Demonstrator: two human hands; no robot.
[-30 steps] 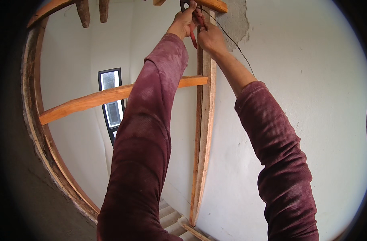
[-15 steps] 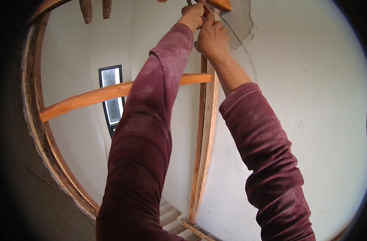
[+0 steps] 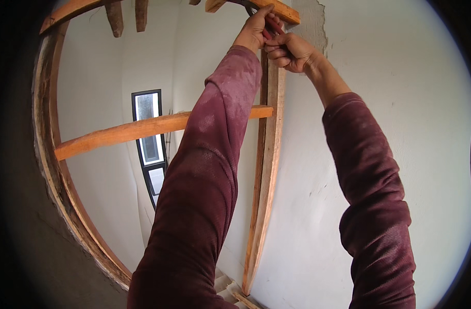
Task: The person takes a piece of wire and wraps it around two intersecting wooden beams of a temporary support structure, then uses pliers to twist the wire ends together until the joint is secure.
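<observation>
High up at the top of the view, my left hand (image 3: 256,30) is closed round red-handled pliers (image 3: 268,34), whose dark head points up toward an orange wooden beam (image 3: 279,10). Against the lower end of the red handles, my right hand (image 3: 295,52) is curled with thumb and forefinger together. Whatever lies inside the right fingers is hidden. Both hands are just under the beam, near the top of a wooden post (image 3: 270,154).
An orange crossbar (image 3: 122,135) runs behind my left arm to the post. A curved wooden frame (image 3: 45,129) borders the left side. Behind are a narrow dark-framed window (image 3: 149,139) and a white wall (image 3: 390,154) with a grey plaster patch (image 3: 312,26).
The view has tilted upward, showing more of the beam. My right hand has turned and shifted down and right beside the left. A thin wire arching rightward from the hands is no longer visible.
</observation>
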